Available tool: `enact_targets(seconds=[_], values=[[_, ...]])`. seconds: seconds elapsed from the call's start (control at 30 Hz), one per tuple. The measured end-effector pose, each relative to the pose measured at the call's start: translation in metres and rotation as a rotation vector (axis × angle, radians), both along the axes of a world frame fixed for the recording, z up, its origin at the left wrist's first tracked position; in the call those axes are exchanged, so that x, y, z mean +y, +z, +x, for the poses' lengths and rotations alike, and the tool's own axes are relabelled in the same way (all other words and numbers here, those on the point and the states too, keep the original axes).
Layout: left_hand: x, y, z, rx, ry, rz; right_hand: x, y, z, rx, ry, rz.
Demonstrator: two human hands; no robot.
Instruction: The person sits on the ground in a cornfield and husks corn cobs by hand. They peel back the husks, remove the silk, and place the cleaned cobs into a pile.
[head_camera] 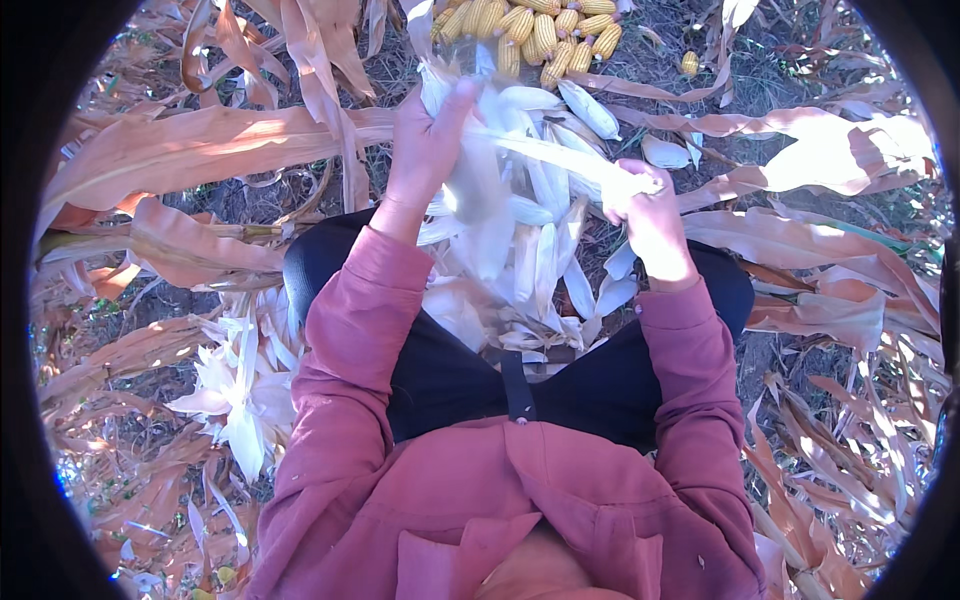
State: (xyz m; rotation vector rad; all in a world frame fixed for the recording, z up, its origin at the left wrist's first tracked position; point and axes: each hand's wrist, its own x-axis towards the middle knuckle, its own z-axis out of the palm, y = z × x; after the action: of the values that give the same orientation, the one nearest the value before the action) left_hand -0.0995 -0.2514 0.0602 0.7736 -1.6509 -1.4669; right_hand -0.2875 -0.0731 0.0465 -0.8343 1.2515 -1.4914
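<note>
My left hand (425, 146) is closed around pale corn husks (484, 187), blurred by motion, which hang below it. Whether an ear of corn is inside them I cannot tell. A long strip of husk (544, 150) is stretched from near my left hand across to my right hand (645, 206), which grips its other end in a fist. Beneath both hands, between my knees, lies a heap of unshelled corn ears in pale husks (545, 259). Just beyond the heap is a pile of husked yellow corn ears (544, 34).
Dry corn leaves (225, 142) reach in from the left, and more leaves (825, 240) lie on the right. A bunch of loose husks (244, 386) is beside my left leg. One yellow corn ear (689, 63) lies apart on the soil.
</note>
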Motion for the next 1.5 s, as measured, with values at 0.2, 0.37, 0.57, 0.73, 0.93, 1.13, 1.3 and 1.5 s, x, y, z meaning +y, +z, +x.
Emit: enact_targets(seconds=[0.2, 0.37, 0.57, 0.73, 0.93, 1.13, 1.3, 1.5], values=[[0.015, -0.019, -0.008, 0.001, -0.231, 0.390, 0.036, 0.062, -0.043, -0.534, -0.271, -0.449], [-0.005, -0.024, -0.007, 0.274, 0.011, 0.758, 0.174, 0.126, -0.095, -0.780, -0.612, -1.291], [-0.001, -0.028, -0.018, 0.289, 0.046, 0.772, 0.152, 0.036, -0.022, -0.408, -0.686, -0.426], [0.020, -0.042, -0.017, 0.206, -0.036, 0.750, 0.046, -0.023, 0.096, 0.337, -0.193, 0.047], [0.043, -0.047, -0.005, 0.217, -0.199, 0.703, 0.032, -0.033, 0.132, 0.120, -0.178, 0.063], [0.114, -0.043, 0.004, 0.301, -0.401, 0.472, 0.040, -0.042, 0.119, 0.118, -0.456, 0.004], [0.132, -0.042, 0.011, 0.320, -0.399, 0.458, 0.047, -0.040, 0.115, 0.251, -0.535, 0.029], [0.137, -0.043, 0.023, 0.322, -0.238, 0.464, 0.048, -0.031, 0.134, 0.759, -0.520, -0.095]])
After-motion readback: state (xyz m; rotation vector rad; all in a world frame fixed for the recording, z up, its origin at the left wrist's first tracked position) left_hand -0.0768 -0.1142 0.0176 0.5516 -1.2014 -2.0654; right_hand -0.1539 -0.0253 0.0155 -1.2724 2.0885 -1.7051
